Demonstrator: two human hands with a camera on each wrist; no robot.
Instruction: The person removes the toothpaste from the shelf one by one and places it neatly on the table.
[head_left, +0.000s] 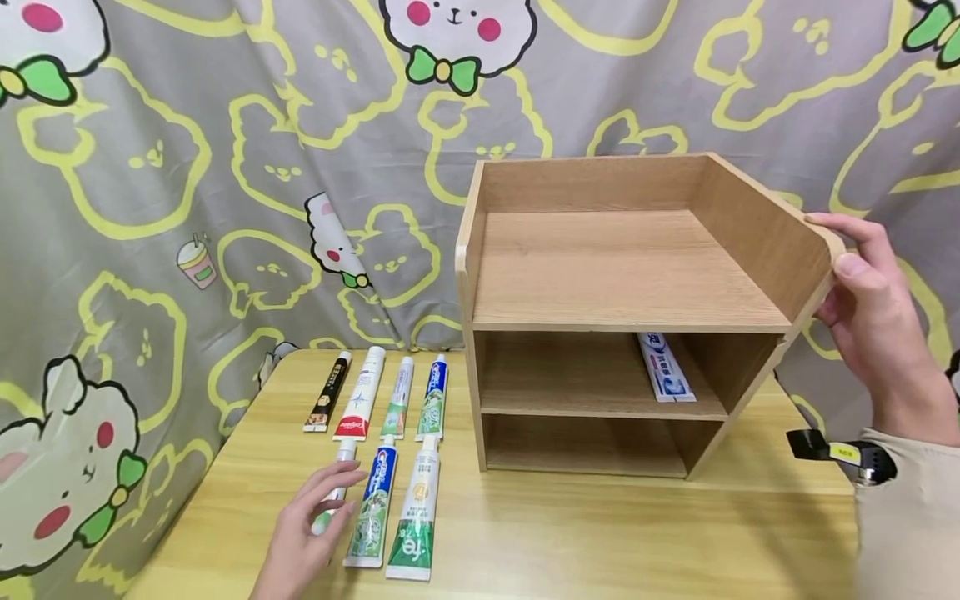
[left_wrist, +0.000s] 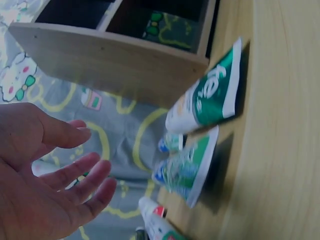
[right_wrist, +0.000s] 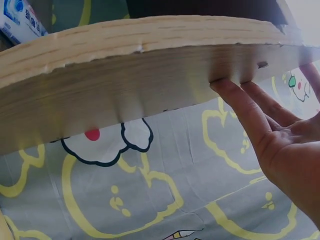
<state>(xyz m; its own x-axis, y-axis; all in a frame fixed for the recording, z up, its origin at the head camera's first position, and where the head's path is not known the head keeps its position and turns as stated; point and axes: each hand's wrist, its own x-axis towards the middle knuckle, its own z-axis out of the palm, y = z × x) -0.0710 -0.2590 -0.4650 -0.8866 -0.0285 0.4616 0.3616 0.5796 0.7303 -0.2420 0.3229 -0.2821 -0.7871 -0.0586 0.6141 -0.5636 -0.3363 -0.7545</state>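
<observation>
My left hand (head_left: pixel 306 527) hovers over a small white and green toothpaste tube (head_left: pixel 339 486), partly hiding it. In the left wrist view the fingers (left_wrist: pixel 82 187) are loosely bent, with nothing between them. Beside that tube lie a blue and green toothpaste tube (head_left: pixel 372 508) and a white and green one (head_left: pixel 416 517). My right hand (head_left: pixel 870 304) holds the right side panel of a wooden desk shelf (head_left: pixel 622 267), thumb at its front edge. Its fingertips touch the panel's outer face in the right wrist view. A blue and white toothpaste box or tube (head_left: pixel 665 367) lies on the middle level.
A back row holds a black tube (head_left: pixel 327 392), a white and red tube (head_left: pixel 362 394), a slim pale tube (head_left: pixel 397 398) and a blue-green tube (head_left: pixel 433 398). The wooden table (head_left: pixel 570 533) meets a patterned curtain (head_left: pixel 247 125) behind and at left.
</observation>
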